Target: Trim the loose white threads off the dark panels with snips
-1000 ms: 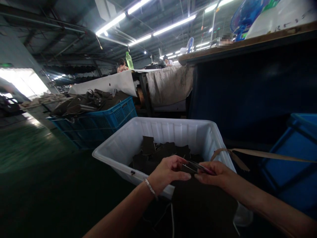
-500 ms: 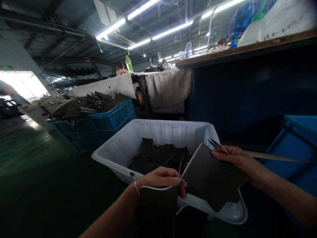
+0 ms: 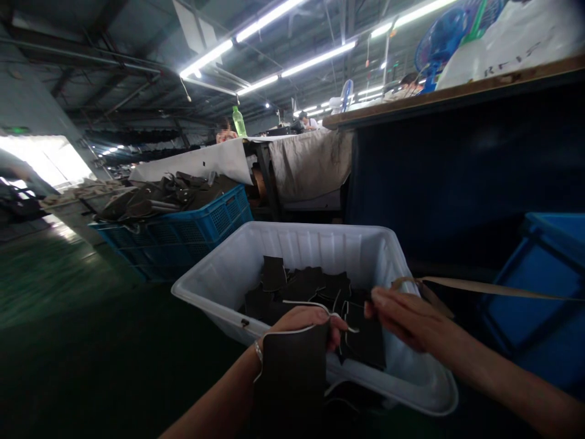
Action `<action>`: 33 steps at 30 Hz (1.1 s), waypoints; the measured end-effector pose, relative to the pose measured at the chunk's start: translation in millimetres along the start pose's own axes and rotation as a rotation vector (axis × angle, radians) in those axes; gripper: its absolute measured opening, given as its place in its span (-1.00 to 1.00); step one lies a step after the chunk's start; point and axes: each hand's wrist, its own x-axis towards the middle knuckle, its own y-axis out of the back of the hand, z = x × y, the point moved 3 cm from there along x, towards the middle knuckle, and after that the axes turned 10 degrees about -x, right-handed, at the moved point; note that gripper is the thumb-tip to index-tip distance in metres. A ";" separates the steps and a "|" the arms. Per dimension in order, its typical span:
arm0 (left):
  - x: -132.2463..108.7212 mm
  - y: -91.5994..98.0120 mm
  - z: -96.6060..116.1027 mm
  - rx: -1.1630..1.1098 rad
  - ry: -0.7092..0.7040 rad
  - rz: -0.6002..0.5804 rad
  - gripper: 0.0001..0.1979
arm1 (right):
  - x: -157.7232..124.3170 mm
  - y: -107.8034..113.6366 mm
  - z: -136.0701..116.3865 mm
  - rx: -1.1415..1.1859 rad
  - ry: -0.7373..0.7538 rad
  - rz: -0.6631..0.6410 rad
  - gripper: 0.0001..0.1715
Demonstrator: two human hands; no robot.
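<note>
My left hand (image 3: 315,320), a bracelet at its wrist, is closed on a dark panel with a white edge (image 3: 292,372); the panel hangs below the fingers in front of the tub. To its right, my right hand (image 3: 402,311) is over the tub's right side with the fingers pressed together; anything inside them is hidden, and no scissors show. A dark piece (image 3: 368,341) lies just left of my right hand, inside the white tub (image 3: 320,235). More dark pieces (image 3: 274,274) fill the tub's bottom.
A blue crate (image 3: 219,216) heaped with dark pieces stands at the left. A blue bin (image 3: 539,292) is at the right, a beige strap (image 3: 484,285) stretching across its front. Behind are a high table edge (image 3: 457,97), a green bottle (image 3: 238,122) and people farther back.
The large dark panel that my right hand held has dropped into the tub and out of that hand. The scissors have gone from sight. My left hand has hardly moved.
</note>
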 end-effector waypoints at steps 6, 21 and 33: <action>9.0 3.6 -0.5 0.303 0.030 -0.054 -0.69 | -8.9 -34.9 -14.9 -0.137 0.184 -0.143 -0.42; -9.5 -17.5 13.4 0.476 -0.081 -0.061 -0.72 | -3.5 -37.5 -22.6 -0.363 0.173 -0.093 -0.46; -9.2 -15.9 17.1 0.567 -0.095 -0.081 -0.75 | -1.9 -36.4 -23.4 -0.327 0.139 -0.116 -0.51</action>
